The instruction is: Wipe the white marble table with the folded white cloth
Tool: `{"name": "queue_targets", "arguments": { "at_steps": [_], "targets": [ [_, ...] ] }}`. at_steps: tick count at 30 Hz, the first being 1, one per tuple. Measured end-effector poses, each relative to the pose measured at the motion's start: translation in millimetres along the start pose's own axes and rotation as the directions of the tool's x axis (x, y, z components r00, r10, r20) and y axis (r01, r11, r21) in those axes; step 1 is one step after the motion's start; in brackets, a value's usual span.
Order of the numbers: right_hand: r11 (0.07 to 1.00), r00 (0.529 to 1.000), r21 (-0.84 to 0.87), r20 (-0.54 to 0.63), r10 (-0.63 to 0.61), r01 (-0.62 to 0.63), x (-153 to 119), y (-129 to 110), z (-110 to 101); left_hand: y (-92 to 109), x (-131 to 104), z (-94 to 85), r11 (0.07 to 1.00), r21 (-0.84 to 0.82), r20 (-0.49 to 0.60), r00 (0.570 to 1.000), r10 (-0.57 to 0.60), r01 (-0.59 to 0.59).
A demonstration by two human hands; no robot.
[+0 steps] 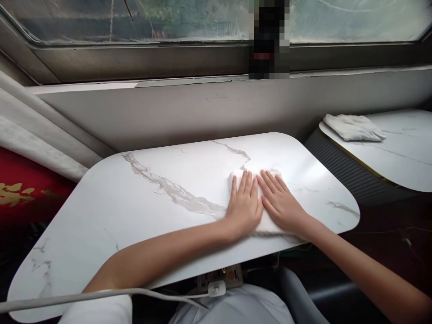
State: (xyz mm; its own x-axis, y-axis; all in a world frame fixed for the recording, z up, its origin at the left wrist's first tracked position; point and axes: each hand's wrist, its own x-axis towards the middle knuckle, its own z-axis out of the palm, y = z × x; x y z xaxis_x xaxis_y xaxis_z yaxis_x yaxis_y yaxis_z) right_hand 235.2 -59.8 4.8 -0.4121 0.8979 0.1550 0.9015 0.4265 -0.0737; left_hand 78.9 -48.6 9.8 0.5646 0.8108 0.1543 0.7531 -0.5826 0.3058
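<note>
A white cloth [268, 226] lies flat on a white marble-patterned tabletop [162, 171], right of its middle and close to the front edge. My left hand [245, 202] rests palm down on the cloth with its fingers stretched out. Beside it, my right hand [280, 200] also presses flat on the cloth, fingers extended and angled toward the left. The two hands nearly touch at the thumbs. Parts of the cloth are hidden under both palms.
Another folded white cloth [353, 127] lies on a second marble-patterned table [410, 155] at the right. A window ledge [189, 108] runs behind. A white cable [101, 294] crosses the foreground to a plug [216, 288]. A red cloth with gold marks [30, 180] is at left.
</note>
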Motion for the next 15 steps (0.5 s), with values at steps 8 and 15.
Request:
{"name": "queue_targets", "arguments": {
  "at_steps": [8,15],
  "targets": [
    [0.999,1.0,0.029,-0.003,0.028,-0.028,-61.7,-17.7,-14.6,31.8,-33.7,-20.2,0.964,-0.264,0.302,0.951,0.061,0.023],
    [0.98,0.982,0.058,0.036,0.186,-0.188,42.7,54.5,7.9,-8.3,74.1,8.6,0.997,-0.014,0.138,0.988,-0.068,0.07]
  ]
}}
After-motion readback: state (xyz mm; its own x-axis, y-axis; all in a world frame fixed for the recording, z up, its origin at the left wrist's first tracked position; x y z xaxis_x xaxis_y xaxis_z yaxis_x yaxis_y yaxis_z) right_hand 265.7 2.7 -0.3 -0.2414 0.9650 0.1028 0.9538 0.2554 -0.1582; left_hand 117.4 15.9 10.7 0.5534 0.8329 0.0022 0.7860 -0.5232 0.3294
